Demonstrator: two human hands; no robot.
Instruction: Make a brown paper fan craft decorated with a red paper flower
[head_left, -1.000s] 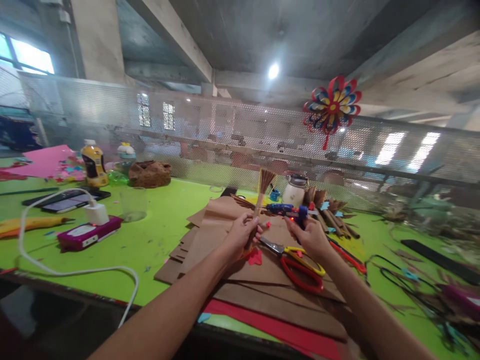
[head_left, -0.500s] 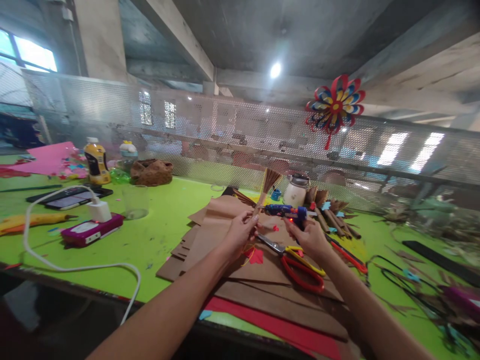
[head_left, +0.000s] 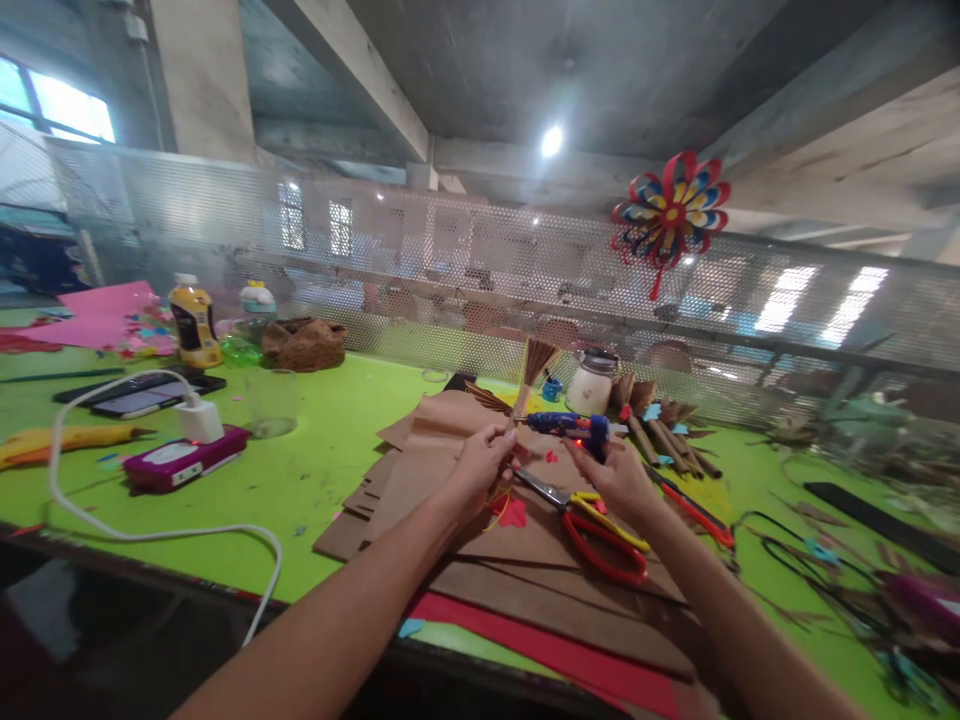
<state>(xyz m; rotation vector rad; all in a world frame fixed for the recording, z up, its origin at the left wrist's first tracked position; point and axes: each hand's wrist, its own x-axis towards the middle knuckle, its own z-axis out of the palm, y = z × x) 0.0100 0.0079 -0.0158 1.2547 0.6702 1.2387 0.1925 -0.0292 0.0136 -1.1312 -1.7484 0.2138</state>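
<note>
My left hand [head_left: 486,462] is closed round the lower end of a fringed brown paper bundle [head_left: 538,362], which fans out at the top and has a yellow strip along one side. In my right hand [head_left: 611,470] is a blue glue gun [head_left: 570,426] with a small red light, its nozzle pointing left and meeting the bundle just above my left fingers. Below both hands lie sheets of brown paper [head_left: 420,450]. Scissors [head_left: 600,530] with red and yellow handles rest on them, near small red paper scraps [head_left: 513,512].
Rolled brown paper pieces [head_left: 660,430] and a white jar [head_left: 592,380] stand behind my right hand. Leftward are a purple power bank [head_left: 184,462] with a white cable, a clear cup [head_left: 271,405] and a yellow bottle [head_left: 193,322]. A perforated metal screen [head_left: 465,270] runs along the back.
The glue gun has shifted slightly left in my right hand, its nozzle staying at the bundle. The bundle has tilted a little; my left hand keeps its hold.
</note>
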